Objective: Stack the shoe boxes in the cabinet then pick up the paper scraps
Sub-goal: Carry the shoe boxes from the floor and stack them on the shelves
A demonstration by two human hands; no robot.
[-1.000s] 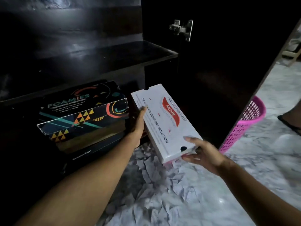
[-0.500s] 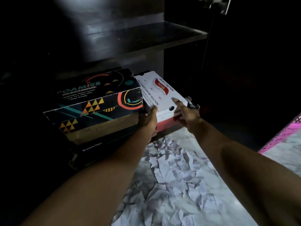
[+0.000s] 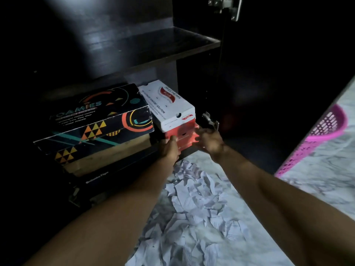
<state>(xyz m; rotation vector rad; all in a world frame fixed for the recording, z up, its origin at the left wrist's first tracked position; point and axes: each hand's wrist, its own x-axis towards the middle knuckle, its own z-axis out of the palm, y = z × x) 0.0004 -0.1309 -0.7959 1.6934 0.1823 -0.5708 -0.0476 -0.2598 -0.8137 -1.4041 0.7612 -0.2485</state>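
A white shoe box [image 3: 169, 104] with red lettering lies inside the dark cabinet [image 3: 153, 47], on top of a red box [image 3: 185, 134]. To its left stands a stack: a black patterned box [image 3: 92, 120] over a brown box [image 3: 107, 152] over a black box [image 3: 99, 179]. My left hand [image 3: 170, 148] is against the red box's front, thumb up. My right hand [image 3: 210, 140] hovers just right of it with fingers spread, holding nothing. White paper scraps [image 3: 197, 208] litter the marble floor below my arms.
The open cabinet door [image 3: 269, 73] stands dark at the right, with a metal hinge [image 3: 209, 120] close to my right hand. A pink plastic basket [image 3: 322, 135] sits on the floor behind the door. An upper shelf spans the cabinet above the boxes.
The white box went from held in the air into the cabinet onto the red box. Both hands have let go of it and dropped to the red box's front.
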